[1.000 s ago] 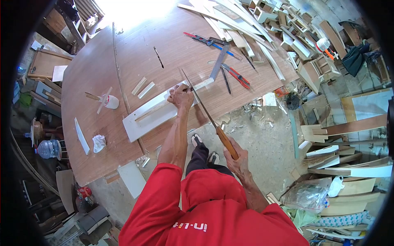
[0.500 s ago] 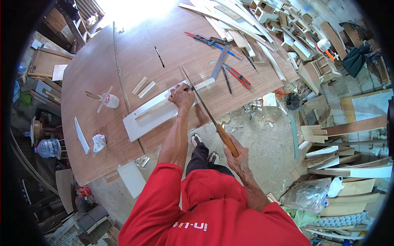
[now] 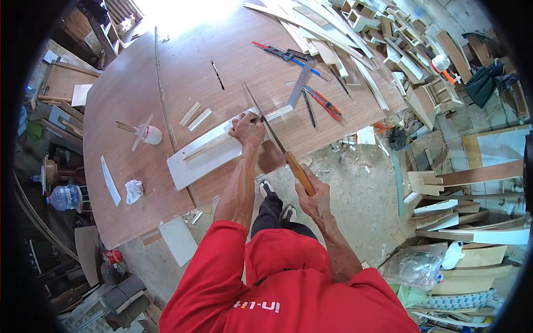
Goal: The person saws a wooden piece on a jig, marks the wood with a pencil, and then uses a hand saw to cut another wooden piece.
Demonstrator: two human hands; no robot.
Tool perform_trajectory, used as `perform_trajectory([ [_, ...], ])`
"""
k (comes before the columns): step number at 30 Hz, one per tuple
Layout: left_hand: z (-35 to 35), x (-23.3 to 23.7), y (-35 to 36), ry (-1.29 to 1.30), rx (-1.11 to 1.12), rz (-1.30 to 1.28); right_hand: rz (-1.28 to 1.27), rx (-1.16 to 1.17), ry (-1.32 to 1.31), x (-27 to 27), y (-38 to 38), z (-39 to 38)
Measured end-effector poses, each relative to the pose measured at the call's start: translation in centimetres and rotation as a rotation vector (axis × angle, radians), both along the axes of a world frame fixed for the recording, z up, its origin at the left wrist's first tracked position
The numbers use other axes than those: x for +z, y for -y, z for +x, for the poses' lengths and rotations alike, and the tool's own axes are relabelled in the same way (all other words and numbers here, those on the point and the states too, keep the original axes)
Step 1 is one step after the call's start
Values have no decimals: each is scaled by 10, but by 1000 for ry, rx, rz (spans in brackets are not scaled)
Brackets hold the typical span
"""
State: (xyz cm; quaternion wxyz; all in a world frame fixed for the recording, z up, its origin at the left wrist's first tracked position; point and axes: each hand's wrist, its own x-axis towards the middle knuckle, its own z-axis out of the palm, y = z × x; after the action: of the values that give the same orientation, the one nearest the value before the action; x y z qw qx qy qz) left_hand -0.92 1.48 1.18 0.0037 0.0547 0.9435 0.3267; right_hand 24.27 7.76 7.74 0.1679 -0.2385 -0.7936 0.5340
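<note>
My right hand (image 3: 314, 195) is wrapped round the wooden handle of a handsaw (image 3: 300, 173). The saw's long thin blade slants up and to the left, crossing a narrow wood strip (image 3: 210, 146) just right of my left hand (image 3: 248, 130). That hand presses down on the strip with curled fingers and grips it against a white board (image 3: 180, 173). The strip lies lengthwise along the board, and its right end sticks out past the blade towards a metal square (image 3: 300, 83).
On the brown table (image 3: 127, 100) lie a red utility knife (image 3: 323, 103), a black pen (image 3: 308, 108), a drill bit (image 3: 217, 75), short wood pieces (image 3: 199, 120) and a white cup (image 3: 151, 135) with sticks. Long boards (image 3: 316, 28) are piled at the back right.
My right hand has pushed the saw forward, up and slightly left across the strip. My left hand stays on the strip.
</note>
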Motion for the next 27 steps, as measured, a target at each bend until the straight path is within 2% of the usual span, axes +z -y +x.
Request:
perform_trajectory([
  [5,-1,-6,-1,-45,13,-16,60,-10,-117,-5,4,1],
  [7,-2,-4,-1,-37,20,-19,-7,-1,25,5,5,23],
  [11,-1,-3,-2,0,17,-31,15,-5,55,9,12,74],
  [13,-2,-4,-2,-19,20,-36,19,-34,-72,8,16,84],
  [17,0,-4,0,-36,-1,-3,-17,-35,98,13,14,57],
  [21,-2,-5,0,-12,-13,-16,-7,-11,48,9,9,7],
  [25,1,-4,5,-18,-44,-20,9,-41,-21,3,14,3],
  [27,2,-14,9,-136,-94,35,-7,-43,-52,2,16,2],
])
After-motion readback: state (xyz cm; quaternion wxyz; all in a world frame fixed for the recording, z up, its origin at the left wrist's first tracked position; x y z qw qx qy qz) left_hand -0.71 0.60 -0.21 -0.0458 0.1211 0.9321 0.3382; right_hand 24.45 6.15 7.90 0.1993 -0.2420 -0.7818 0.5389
